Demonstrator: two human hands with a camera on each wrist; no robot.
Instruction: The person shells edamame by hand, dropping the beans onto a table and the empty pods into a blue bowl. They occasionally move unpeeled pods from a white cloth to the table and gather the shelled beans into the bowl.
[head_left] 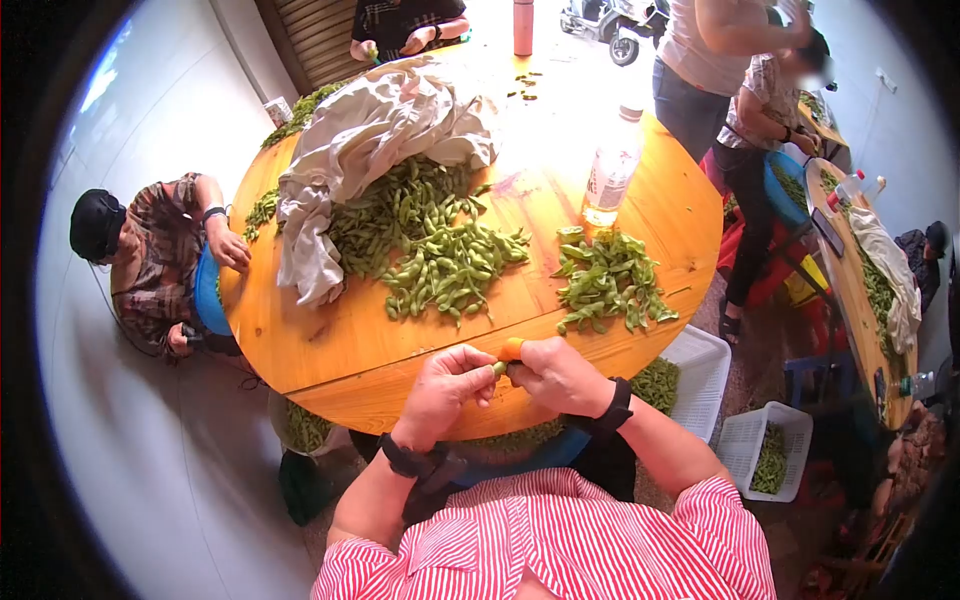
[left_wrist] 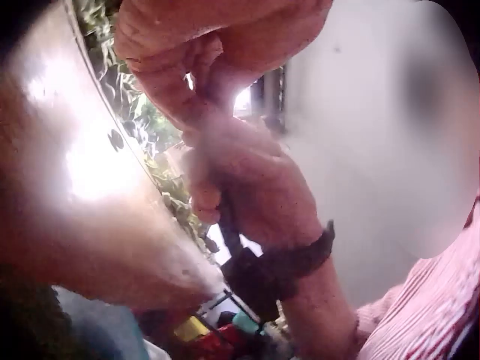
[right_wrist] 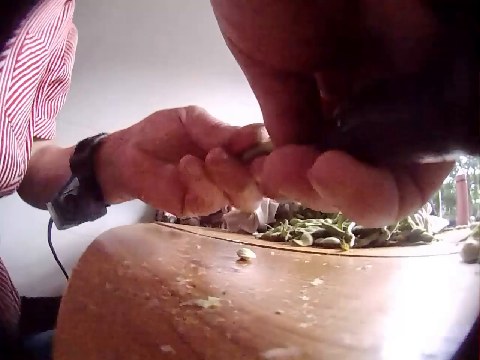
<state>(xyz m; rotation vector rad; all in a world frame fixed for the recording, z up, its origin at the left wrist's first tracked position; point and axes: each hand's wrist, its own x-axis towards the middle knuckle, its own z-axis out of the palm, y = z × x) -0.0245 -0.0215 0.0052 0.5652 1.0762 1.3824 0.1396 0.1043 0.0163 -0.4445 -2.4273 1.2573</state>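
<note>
Both hands meet above the near edge of the round wooden table [head_left: 330, 350]. The left hand [head_left: 450, 388] pinches a green pod [head_left: 499, 368] between thumb and fingers. Against the pod's other end, the right hand [head_left: 560, 376] has its fingers curled, with an orange band [head_left: 512, 349] on one digit. In the right wrist view, the left hand [right_wrist: 180, 161] and right hand [right_wrist: 337, 112] touch around the pod [right_wrist: 259, 151], which is mostly covered by fingers. The left wrist view shows the left hand [left_wrist: 217, 45] close up, touching the right hand [left_wrist: 255, 172].
Piled pods [head_left: 450, 265] and a crumpled cloth [head_left: 380, 125] lie beyond the hands; a smaller pile [head_left: 610, 285] sits right, beside a bottle [head_left: 612, 170]. White baskets [head_left: 765, 450] stand at lower right. A seated person [head_left: 160, 250] is at left. One small bean [right_wrist: 245, 254] lies on the table.
</note>
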